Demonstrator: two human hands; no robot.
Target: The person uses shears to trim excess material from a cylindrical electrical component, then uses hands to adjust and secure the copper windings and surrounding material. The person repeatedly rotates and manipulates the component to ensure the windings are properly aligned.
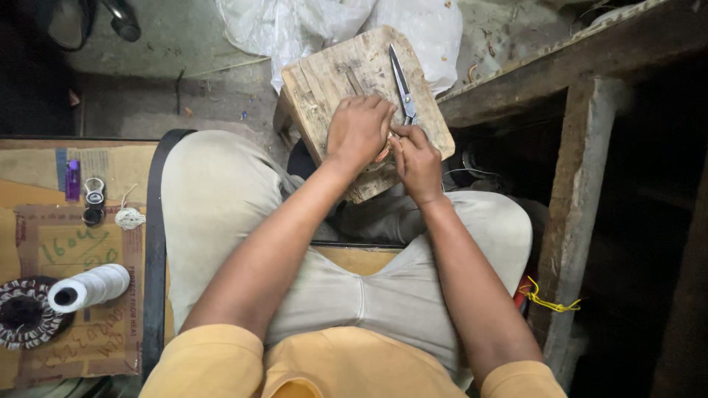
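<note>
Here we see the left hand (359, 131) pressed flat-knuckled on a worn wooden block (324, 81), its grip curled over a small pale piece we cannot make out. The right hand (417, 163), just beside it on the block, pinches the same piece, fingers together. We judge the piece light and small, best held at its edges. Steel scissors (402, 82) lie on the block past the hands. Well left of the block sits a white thread spool (92, 287) on cardboard.
</note>
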